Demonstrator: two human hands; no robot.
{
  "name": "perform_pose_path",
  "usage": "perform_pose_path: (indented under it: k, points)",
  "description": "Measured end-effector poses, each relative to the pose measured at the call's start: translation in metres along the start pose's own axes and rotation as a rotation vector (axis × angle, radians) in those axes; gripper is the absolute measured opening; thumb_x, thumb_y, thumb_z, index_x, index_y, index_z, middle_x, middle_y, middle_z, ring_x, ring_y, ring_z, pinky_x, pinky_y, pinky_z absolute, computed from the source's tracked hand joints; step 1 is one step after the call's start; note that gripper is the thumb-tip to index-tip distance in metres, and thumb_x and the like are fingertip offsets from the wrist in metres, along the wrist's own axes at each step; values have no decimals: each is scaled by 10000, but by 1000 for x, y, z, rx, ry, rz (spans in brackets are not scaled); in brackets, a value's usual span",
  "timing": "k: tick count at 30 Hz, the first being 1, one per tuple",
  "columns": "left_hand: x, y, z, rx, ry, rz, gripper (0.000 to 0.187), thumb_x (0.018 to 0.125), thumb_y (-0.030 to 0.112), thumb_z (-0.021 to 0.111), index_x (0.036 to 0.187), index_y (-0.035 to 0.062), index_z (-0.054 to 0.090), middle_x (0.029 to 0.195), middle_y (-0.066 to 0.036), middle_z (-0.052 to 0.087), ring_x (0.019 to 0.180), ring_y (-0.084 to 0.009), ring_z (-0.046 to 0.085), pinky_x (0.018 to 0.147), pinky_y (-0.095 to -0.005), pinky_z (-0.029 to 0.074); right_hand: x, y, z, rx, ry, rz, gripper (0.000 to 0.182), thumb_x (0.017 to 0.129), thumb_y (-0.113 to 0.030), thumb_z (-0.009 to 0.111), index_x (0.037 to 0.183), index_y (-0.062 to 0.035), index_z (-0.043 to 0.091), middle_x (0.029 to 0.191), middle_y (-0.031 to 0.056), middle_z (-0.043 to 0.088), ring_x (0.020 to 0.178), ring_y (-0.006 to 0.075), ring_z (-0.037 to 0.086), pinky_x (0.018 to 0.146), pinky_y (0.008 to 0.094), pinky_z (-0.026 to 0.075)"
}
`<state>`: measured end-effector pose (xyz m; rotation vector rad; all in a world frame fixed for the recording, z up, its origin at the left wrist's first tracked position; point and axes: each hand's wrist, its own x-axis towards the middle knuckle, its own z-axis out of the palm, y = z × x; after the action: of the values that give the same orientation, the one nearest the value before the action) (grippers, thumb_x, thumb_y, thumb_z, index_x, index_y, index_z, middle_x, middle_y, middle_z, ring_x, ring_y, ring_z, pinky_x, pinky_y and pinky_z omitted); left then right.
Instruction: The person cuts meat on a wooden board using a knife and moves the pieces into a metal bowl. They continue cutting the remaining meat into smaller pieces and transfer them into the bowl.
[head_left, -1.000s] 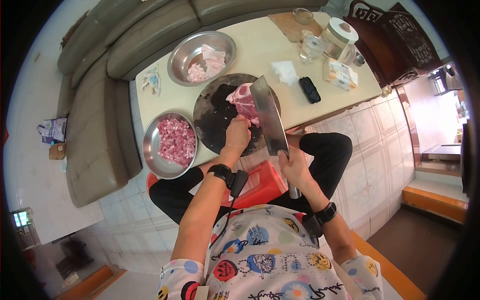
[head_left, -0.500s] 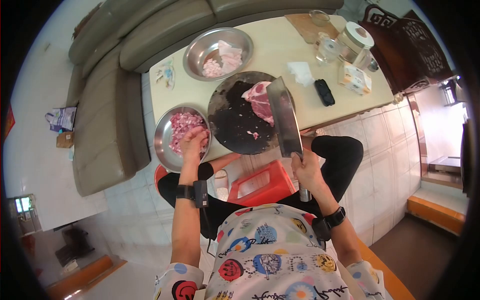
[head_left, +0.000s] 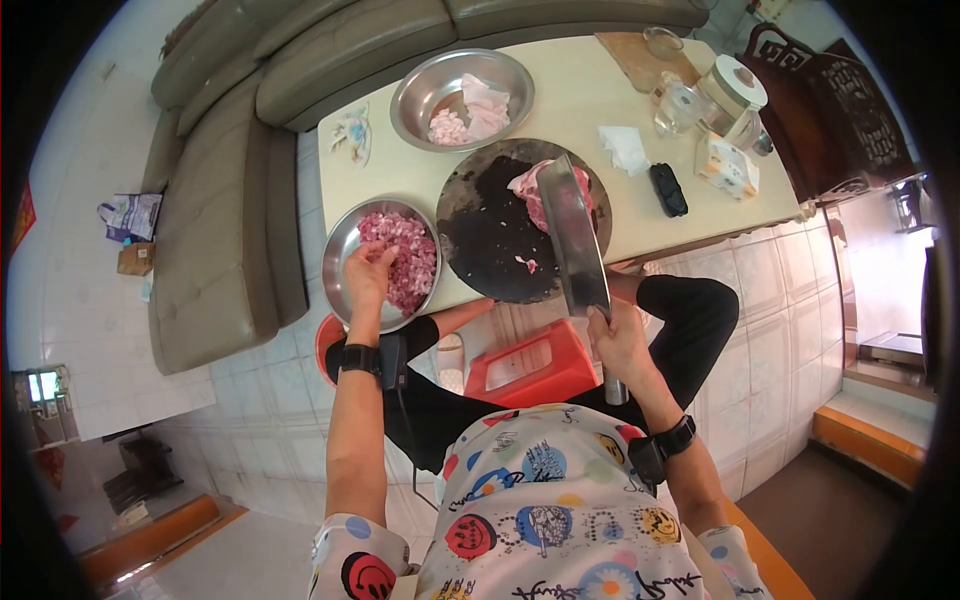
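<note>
My left hand [head_left: 367, 273] is over the left part of a steel bowl [head_left: 337, 250] of diced red meat [head_left: 408, 262], its fingertips at the meat and drawn together; what they may hold is too small to name. In my right hand [head_left: 618, 342] is the handle of a wide cleaver [head_left: 572, 235], its blade over the right side of a round dark cutting board [head_left: 480, 240]. A large piece of raw meat [head_left: 530, 190] lies on the board, partly hidden behind the blade. Near the board's middle is a small meat scrap [head_left: 527, 264].
Behind the board stands a larger steel bowl [head_left: 405, 105] with pale fat pieces. To the right are a tissue [head_left: 624, 149], a black case [head_left: 668, 190], a tissue pack [head_left: 727, 167] and a glass pitcher [head_left: 732, 92]. A red stool [head_left: 530, 368] stands below the table [head_left: 640, 225].
My left hand has moved from the bowl's right part to its left part, uncovering more diced meat. The view has shifted slightly. The cleaver stays in my right hand over the board.
</note>
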<state>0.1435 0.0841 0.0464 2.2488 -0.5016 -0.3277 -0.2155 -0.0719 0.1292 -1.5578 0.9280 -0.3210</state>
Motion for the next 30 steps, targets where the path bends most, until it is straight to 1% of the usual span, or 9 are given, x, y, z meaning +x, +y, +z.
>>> perform_pose_path:
  k: [4,7,9,16,18,21,25,27,30]
  points:
    - [4,-8,5,48,144,232,239,765,69,651,1002,42,655,816,-125,681,725,-230,655,638,-312,503,-1,-2,-2,12,5,29,129,882,-65,470,822,42,512,514,48,467,409,117,486,390,292,376]
    - [-13,8,9,338,-17,308,273,765,26,579,1022,80,655,871,-112,672,796,-291,635,715,-352,496,-1,-1,-1,17,10,34,131,883,-65,470,821,42,514,514,46,466,411,115,483,389,290,373]
    - [-28,13,14,779,-151,402,324,739,21,543,1025,116,661,969,-90,654,944,-314,583,849,-426,440,0,0,0,24,9,37,133,883,-65,470,817,42,515,515,45,464,411,114,480,389,289,371]
    - [-46,9,0,981,-335,369,436,742,48,529,1145,192,613,1149,-60,602,1173,-308,452,953,-523,318,-5,6,-5,-9,19,48,156,878,-79,478,804,52,523,525,60,460,440,123,474,416,308,367]
    - [-53,-8,-5,784,-188,416,423,782,47,506,1159,210,609,1184,-65,592,1163,-290,484,961,-524,314,-5,13,-8,-3,34,18,157,877,-80,479,812,55,526,528,70,465,452,132,481,427,313,368]
    - [-48,-18,-22,425,-235,400,398,820,36,485,1151,213,616,1121,-112,621,1046,-271,581,908,-466,398,-2,20,-11,-38,39,-35,153,875,-77,480,831,61,532,536,89,480,470,154,489,446,321,368]
    - [-44,-10,-28,356,-81,279,346,809,25,537,1111,166,632,966,-164,660,843,-255,656,757,-377,489,-1,8,-10,15,47,7,154,878,-80,484,825,53,540,521,83,486,428,142,482,411,316,370]
    - [-40,-2,-26,311,0,132,272,735,15,624,990,100,663,836,-157,673,731,-247,661,629,-319,504,-1,4,-9,54,43,62,155,879,-81,485,817,50,541,514,78,484,414,136,479,398,314,370]
    - [-26,-16,-10,200,76,56,178,682,11,655,857,43,652,743,-128,663,663,-232,645,619,-324,499,-3,13,-7,64,55,20,154,880,-80,486,802,44,532,500,62,471,393,122,472,377,308,368]
